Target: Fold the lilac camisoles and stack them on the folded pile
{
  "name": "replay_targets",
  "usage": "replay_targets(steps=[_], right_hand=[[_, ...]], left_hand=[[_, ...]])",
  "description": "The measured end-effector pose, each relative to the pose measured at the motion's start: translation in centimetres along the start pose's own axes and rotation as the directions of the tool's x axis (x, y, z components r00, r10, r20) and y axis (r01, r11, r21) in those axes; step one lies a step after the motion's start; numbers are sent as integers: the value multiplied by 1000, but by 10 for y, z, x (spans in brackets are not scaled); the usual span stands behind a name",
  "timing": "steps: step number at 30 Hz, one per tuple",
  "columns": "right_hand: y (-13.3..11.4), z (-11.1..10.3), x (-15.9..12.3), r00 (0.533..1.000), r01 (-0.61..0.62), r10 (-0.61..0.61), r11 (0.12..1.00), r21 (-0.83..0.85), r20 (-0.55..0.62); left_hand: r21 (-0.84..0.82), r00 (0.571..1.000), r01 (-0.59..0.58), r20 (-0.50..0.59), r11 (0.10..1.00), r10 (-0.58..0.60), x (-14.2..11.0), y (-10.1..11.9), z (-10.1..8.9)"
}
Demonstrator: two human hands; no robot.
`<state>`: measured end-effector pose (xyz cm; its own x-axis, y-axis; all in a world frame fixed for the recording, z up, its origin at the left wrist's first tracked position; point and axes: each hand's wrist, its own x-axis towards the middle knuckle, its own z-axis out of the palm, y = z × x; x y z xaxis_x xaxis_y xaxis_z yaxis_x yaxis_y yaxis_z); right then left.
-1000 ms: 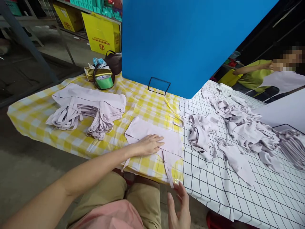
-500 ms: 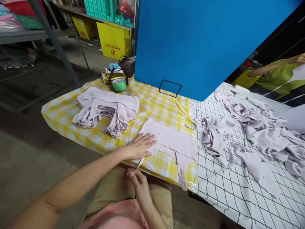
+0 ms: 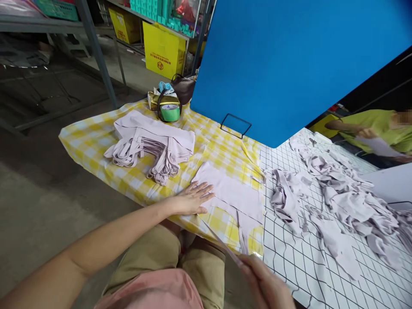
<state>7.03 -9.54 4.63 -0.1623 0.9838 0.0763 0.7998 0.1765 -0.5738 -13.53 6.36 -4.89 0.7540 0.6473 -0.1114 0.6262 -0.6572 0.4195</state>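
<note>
A pale lilac strappy top (image 3: 230,186) lies spread on the yellow checked cloth in front of me. My left hand (image 3: 193,199) rests flat on its left end, fingers spread. From under that hand a thin strap (image 3: 220,240) runs taut toward the lower right. Its far part is pinched in my right hand (image 3: 265,281), which is out past the table's front edge and slightly blurred. The top's other strap (image 3: 243,240) hangs down near the edge. To the left is a neat stack of similar tops (image 3: 154,133) with looped straps.
A large blue panel (image 3: 273,64) rises behind the cloth. Loose lilac pieces (image 3: 344,193) cover the white grid-patterned cloth (image 3: 289,266) on the right. Green tape (image 3: 170,113) and a dark bag (image 3: 184,88) stand at the back. A co-worker (image 3: 370,128) sits at far right.
My right hand has moved right and toward me, drawing the strap out straight. My left hand stays flat on the top. The co-worker's arms and fabric have shifted.
</note>
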Motion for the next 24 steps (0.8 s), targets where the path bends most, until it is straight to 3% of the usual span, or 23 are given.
replay_targets(steps=[4, 8, 10, 12, 15, 19, 24], right_hand=[[0, -38, 37, 994, -67, 59, 994, -88, -90], [0, -45, 70, 992, -46, 37, 996, -81, -117], [-2, -41, 82, 997, -37, 34, 998, -43, -64], [-4, -35, 89, 999, -38, 38, 999, -5, -9], [-4, -24, 95, 997, -71, 71, 997, 34, 5], [3, -14, 100, 998, -54, 55, 998, 31, -23], [16, 1, 103, 984, 142, -149, 987, -77, -94]], left_hand=[[-83, 999, -11, -44, 996, 8, 0, -1, -2], [-334, 998, 23, -50, 942, -42, -1, 13, -23], [-553, 995, -17, -90, 833, -39, -2, 27, -39], [-751, 993, -93, -118, 654, 6, -1, 43, -52], [-886, 996, -92, -87, 454, 30, 0, 62, -61], [-926, 986, 12, -52, 376, -158, 1, 74, -58], [-969, 970, 42, -18, 242, -242, 0, 72, -49]])
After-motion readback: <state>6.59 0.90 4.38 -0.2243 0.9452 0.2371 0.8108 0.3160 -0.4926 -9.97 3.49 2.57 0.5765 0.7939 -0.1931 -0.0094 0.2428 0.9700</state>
